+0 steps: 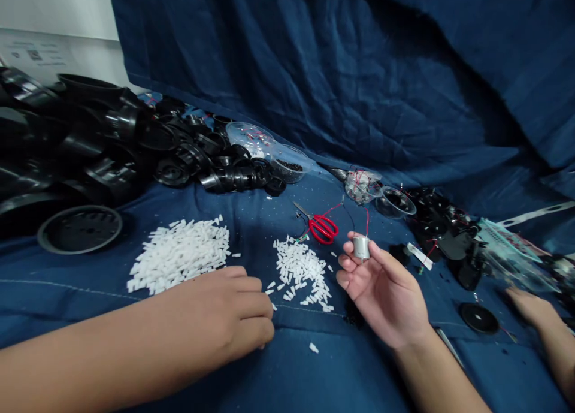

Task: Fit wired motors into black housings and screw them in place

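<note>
My right hand (386, 293) is palm up, with its thumb and fingers pinching a small silver motor (360, 247). A thin shaft points down from the motor, and a red wire (367, 221) rises from behind it. My left hand (233, 311) is back up with its fingers curled under, so whatever may be in them is hidden. It is between a large pile of small white plastic pieces (182, 254) and a smaller pile of white pieces (302, 269). One loose white piece (313, 347) lies nearer to me. Red-handled scissors (322, 228) lie beyond the smaller pile.
Black plastic housings (108, 137) are heaped at the left, with a round black cover (79, 229) in front. Clear bowls (291, 163) of small parts stand at the back. More black parts (442, 221) lie at the right, near another person's hand (532, 308) and a black disc (479, 317).
</note>
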Action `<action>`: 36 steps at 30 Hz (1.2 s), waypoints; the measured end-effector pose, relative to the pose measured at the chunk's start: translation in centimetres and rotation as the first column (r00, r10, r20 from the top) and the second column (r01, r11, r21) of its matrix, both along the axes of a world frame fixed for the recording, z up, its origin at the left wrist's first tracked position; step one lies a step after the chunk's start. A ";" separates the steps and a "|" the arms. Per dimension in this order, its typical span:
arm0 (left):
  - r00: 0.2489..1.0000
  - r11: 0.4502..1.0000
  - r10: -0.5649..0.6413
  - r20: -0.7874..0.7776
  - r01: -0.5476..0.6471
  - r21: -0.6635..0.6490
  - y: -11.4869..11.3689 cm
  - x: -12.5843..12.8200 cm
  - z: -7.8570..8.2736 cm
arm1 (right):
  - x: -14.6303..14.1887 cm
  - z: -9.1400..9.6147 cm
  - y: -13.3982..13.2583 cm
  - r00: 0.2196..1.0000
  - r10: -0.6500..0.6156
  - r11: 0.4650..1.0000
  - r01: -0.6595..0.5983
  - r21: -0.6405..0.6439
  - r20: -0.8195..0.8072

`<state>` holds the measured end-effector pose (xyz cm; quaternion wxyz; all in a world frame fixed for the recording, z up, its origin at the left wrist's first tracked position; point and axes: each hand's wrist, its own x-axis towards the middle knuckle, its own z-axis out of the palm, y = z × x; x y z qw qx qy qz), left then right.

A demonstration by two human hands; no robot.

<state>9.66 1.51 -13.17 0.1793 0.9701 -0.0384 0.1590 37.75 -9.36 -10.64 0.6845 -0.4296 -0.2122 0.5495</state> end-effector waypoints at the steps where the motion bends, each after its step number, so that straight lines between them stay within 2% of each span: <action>1: 1.000 1.000 -0.003 -0.005 0.003 -0.029 -0.1 0.1 0.0 | -0.1 -0.1 -0.1 1.000 0.020 1.000 -0.020 0.015 0.015; 6: 0.999 0.989 0.004 -0.035 -0.010 -0.150 -1.1 0.6 -0.7 | -0.9 -0.6 -0.8 0.992 0.117 0.992 -0.119 0.046 0.054; 10: 1.000 0.987 -0.003 -0.024 -0.001 -0.159 -1.2 0.8 -1.5 | -1.8 -0.9 -1.4 0.983 0.152 0.988 -0.154 0.015 0.099; 14: 1.000 0.987 -0.026 0.000 0.026 -0.162 -1.0 0.7 -1.5 | -2.1 -1.0 -1.7 0.961 0.211 0.977 -0.213 -0.010 0.178; 19: 0.998 0.983 -0.064 -0.010 0.061 -0.171 -1.0 0.4 -1.3 | -2.5 -1.2 -1.8 0.900 0.289 0.954 -0.299 -0.020 0.327; 23: 1.000 0.980 -0.030 -0.004 0.029 -0.199 -1.1 0.3 -1.5 | -3.4 -1.6 -2.2 0.853 0.349 0.927 -0.376 -0.007 0.389; 27: 1.000 0.968 0.003 0.006 -0.001 -0.252 -1.2 0.4 -1.6 | -4.4 -2.1 -2.7 0.763 0.362 0.913 -0.405 -0.040 0.536; 33: 0.999 0.950 0.028 -0.037 -0.039 -0.309 -0.9 0.5 -1.5 | -4.9 -2.7 -2.6 0.550 0.281 0.892 -0.451 -0.004 0.787; 34: 0.999 0.948 0.027 -0.032 -0.035 -0.317 -0.9 0.5 -1.5 | -4.9 -2.8 -2.6 0.532 0.287 0.886 -0.465 -0.009 0.797; 36: 0.999 0.942 0.026 -0.024 -0.032 -0.335 -0.9 0.5 -1.4 | -4.9 -3.0 -2.7 0.555 0.311 0.879 -0.476 -0.011 0.772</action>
